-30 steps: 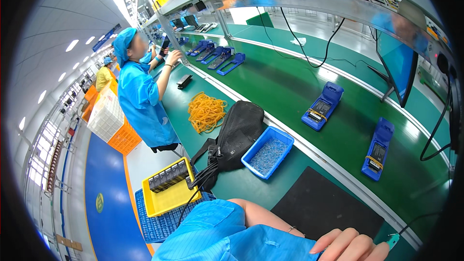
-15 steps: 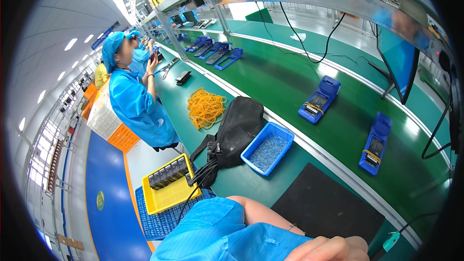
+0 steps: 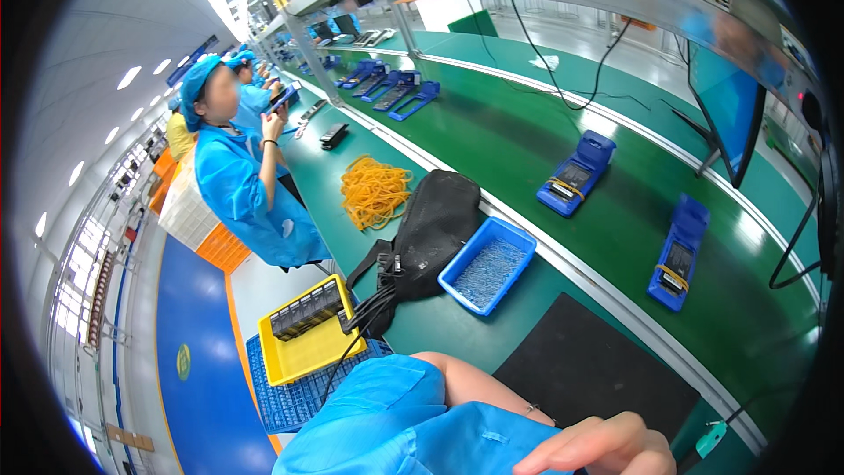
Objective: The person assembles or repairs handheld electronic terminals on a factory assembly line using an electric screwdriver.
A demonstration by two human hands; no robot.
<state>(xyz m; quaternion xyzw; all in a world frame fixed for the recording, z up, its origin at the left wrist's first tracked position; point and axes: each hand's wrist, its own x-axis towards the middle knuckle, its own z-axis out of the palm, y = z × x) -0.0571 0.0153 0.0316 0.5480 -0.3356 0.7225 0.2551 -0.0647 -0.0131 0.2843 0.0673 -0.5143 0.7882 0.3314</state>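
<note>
At the lower edge is my right hand [image 3: 607, 447], its index finger stretched toward the left and the other fingers bent. Some gap shows beneath it, and I see nothing held; its fingertips are partly cut off. My left forearm, in a pushed-up blue sleeve [image 3: 378, 391] and with a thin bracelet, runs behind blue cloth, and the left hand is hidden. Beyond my right hand lies a black mat [image 3: 598, 369] on the green bench. Left of the mat stands a blue tray [image 3: 450, 284] full of small, shiny pieces.
Two blue device housings [image 3: 599, 148] with yellow bands lie on the green conveyor [image 3: 492, 154]; several more are farther off. A black bag [image 3: 435, 233], orange rubber bands [image 3: 374, 192] and a yellow bin [image 3: 308, 361] of black blocks occupy the left. Co-workers stand beyond; a monitor [image 3: 725, 114] is at right.
My right hand's fingers have loosened, with the index finger now extended leftward. The nearest co-worker has turned the head and lifted a blue device. The bench items shift slightly with the view.
</note>
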